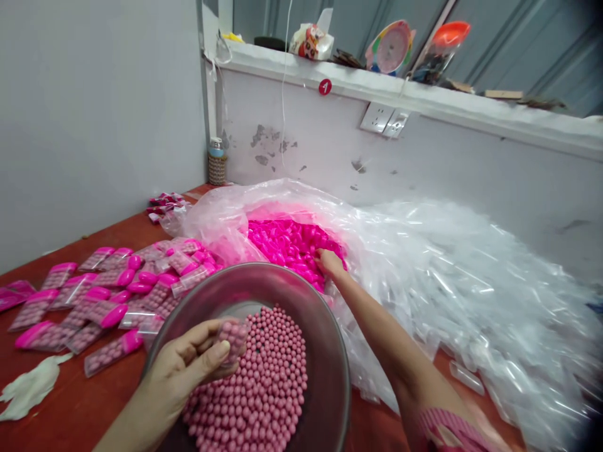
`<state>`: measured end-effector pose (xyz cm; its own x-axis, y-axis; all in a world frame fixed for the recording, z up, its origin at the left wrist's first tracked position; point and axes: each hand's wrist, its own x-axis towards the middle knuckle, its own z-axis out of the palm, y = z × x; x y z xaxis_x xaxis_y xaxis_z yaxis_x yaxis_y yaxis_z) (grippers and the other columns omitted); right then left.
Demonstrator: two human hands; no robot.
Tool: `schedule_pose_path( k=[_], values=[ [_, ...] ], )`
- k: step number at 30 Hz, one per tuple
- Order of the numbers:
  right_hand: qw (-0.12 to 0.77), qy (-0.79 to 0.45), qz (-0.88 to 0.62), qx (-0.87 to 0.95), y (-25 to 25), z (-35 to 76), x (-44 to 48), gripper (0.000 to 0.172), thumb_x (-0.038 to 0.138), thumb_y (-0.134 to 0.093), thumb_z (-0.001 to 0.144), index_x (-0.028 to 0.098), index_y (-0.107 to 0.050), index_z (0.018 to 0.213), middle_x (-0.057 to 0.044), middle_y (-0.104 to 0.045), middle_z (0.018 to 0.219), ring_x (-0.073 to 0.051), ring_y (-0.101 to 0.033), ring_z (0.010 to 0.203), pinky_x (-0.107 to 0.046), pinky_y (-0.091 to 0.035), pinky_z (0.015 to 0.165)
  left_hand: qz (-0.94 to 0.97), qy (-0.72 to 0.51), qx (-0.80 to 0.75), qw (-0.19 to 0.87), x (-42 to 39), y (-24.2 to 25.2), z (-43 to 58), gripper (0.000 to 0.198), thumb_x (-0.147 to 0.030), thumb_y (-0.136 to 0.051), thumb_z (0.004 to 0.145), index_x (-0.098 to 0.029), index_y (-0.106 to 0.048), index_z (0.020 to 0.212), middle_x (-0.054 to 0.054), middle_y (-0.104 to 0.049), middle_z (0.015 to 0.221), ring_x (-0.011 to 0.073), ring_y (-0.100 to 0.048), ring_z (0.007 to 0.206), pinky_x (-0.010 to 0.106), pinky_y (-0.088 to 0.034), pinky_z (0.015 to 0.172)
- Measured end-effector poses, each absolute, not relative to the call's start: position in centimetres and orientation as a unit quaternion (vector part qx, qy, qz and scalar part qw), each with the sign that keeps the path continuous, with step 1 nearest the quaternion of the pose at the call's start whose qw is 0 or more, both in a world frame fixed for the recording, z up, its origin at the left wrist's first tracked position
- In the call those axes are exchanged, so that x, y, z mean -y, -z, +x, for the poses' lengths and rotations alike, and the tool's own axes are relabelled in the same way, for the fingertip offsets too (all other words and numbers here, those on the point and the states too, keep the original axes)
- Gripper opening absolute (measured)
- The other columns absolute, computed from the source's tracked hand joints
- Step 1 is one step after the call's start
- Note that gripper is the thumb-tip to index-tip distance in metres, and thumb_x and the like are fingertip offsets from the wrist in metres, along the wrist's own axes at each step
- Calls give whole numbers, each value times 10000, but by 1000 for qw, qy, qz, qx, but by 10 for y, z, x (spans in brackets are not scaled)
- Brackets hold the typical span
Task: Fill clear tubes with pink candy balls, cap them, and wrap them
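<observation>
My left hand (191,364) is closed round a small clear container filled with pink beads (233,339), held over a round metal bowl (330,370). The bowl holds a heap of loose pink beads (264,389). My right hand (328,262) reaches into an opened plastic bag (221,220) of bright pink caps (292,245); its fingers are sunk among the caps and I cannot see what they grip. Several filled containers with pink caps (103,295) lie on the red-brown table (70,408) to the left.
A big pile of clear empty plastic containers (471,282) covers the right side of the table. A white wall with a socket (384,119) and a cluttered ledge (391,85) runs behind. A small bottle (217,160) stands in the corner. A pale scrap (28,389) lies front left.
</observation>
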<state>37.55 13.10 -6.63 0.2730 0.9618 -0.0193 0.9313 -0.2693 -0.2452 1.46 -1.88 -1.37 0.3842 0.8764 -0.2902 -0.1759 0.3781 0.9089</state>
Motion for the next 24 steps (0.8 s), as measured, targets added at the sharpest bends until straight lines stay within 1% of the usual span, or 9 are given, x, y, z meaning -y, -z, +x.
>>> schedule_pose_path(
  k=[4,7,10,12,14,17,19,21,24],
  values=[
    [147,-125,-772,606,49,375,-120,239,313,-534,863,128,-577,1007,-63,-598,1001,-182,-583,886,-377,-480,784,416,-370,-402,727,18,14,14,333,-339,-712,696,-190,-652,988,57,-652,1014,204,-608,909,260,-524,793],
    [211,-158,-741,618,28,368,-98,193,257,-511,842,123,-609,941,-76,-626,923,-198,-583,881,-354,-467,794,420,-380,-389,727,18,9,16,285,-326,-700,713,-180,-651,953,50,-657,940,185,-607,873,255,-523,781],
    [258,-223,-689,639,6,345,-64,239,272,-471,817,126,-605,950,-55,-639,830,-188,-604,789,-306,-488,719,417,-389,-384,726,20,2,19,234,-312,-677,739,-163,-647,917,54,-652,912,164,-604,828,232,-528,723],
    [280,-302,-634,654,-7,321,-39,238,302,-504,790,133,-609,921,-29,-631,764,-164,-602,714,-281,-490,670,415,-402,-372,727,23,-3,23,202,-296,-659,759,-158,-643,906,66,-630,1023,153,-600,833,221,-528,704],
    [296,-423,-553,654,-16,295,-15,187,290,-557,758,139,-630,841,-14,-613,696,-143,-579,658,-266,-474,643,413,-423,-349,726,26,-7,26,176,-281,-649,769,-153,-641,889,74,-557,1193,141,-599,835,222,-529,702],
    [278,-536,-478,638,-24,258,11,163,261,-594,746,150,-656,848,-3,-602,673,-119,-546,626,-243,-449,621,401,-459,-312,729,31,-10,28,152,-259,-651,767,-146,-642,868,74,-459,1317,132,-601,831,228,-536,691],
    [261,-564,-455,638,-25,238,20,165,254,-598,753,152,-665,865,-3,-598,688,-114,-538,631,-231,-443,615,388,-472,-285,739,32,-10,26,152,-246,-655,762,-143,-643,874,78,-489,1285,140,-602,838,239,-541,690],
    [248,-571,-433,652,-24,224,24,166,275,-587,774,149,-669,844,-11,-596,694,-120,-542,633,-232,-449,605,375,-483,-265,746,32,-8,23,166,-238,-659,757,-143,-643,892,76,-562,1186,144,-607,820,248,-544,688],
    [260,-499,-432,705,-21,214,30,263,351,-574,798,173,-640,980,-49,-636,810,-174,-591,732,-277,-490,655,365,-509,-274,730,35,-2,20,159,-230,-646,763,-147,-649,899,37,-638,962,136,-603,768,246,-538,698]
  ],
)
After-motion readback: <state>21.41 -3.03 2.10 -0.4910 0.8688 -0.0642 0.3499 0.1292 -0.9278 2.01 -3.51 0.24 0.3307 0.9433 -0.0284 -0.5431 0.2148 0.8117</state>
